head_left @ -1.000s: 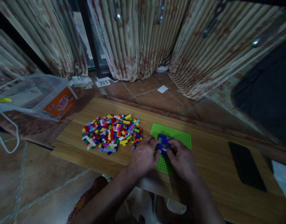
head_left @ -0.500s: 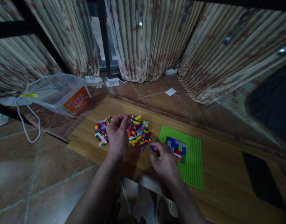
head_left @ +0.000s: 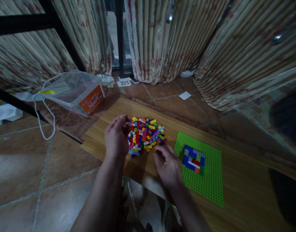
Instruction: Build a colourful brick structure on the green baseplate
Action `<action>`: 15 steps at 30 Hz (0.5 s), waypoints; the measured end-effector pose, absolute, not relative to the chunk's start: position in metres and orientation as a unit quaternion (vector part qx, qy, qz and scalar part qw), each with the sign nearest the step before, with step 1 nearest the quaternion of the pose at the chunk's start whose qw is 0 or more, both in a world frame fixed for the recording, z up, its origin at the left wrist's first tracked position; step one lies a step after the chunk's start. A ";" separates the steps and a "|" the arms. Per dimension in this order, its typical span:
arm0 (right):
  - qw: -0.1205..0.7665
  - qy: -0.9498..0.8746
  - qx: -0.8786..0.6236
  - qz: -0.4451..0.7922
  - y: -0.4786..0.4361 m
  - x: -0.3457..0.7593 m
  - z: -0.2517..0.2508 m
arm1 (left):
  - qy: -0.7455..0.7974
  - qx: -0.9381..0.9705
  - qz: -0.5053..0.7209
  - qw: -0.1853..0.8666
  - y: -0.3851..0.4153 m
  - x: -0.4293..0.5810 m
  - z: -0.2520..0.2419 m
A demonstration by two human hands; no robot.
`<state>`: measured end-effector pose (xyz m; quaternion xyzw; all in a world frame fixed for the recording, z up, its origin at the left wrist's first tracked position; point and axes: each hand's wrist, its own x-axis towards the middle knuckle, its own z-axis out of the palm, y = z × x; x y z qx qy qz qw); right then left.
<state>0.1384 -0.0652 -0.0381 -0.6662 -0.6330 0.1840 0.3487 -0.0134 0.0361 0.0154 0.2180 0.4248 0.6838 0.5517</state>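
A heap of small coloured toy bricks (head_left: 144, 137) lies on the wooden board. My left hand (head_left: 116, 137) is at the heap's left edge, its fingers curled inward; what they hold, if anything, is hidden. At the front right of the heap is my right hand (head_left: 168, 164), thumb and fingers pinched around a small dark brick (head_left: 158, 151), partly hidden. Right of that hand, a green baseplate (head_left: 211, 183) carries a low block of joined bricks (head_left: 190, 153), mostly blue with some red, white, orange and lime pieces.
A clear plastic tub (head_left: 70, 87) with an orange label and a white cord stands beyond the board's left end. A dark flat object (head_left: 285, 193) lies at the board's right. Striped curtains (head_left: 152, 42) hang behind; papers (head_left: 123, 83) lie on the tiled floor.
The view has shifted, so things appear farther right. My left hand has moved from over the heap to its left edge, uncovering more bricks. My right hand is now farther from the baseplate, closer to the heap.
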 end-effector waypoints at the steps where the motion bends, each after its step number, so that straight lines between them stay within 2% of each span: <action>1: 0.350 -0.643 -0.656 0.183 -0.063 0.134 -0.039 | 0.423 0.216 0.683 0.555 0.036 -0.014 0.015; 15: 0.289 -0.675 -0.661 0.155 -0.043 0.123 -0.039 | 0.458 0.221 0.651 0.563 0.040 -0.016 0.018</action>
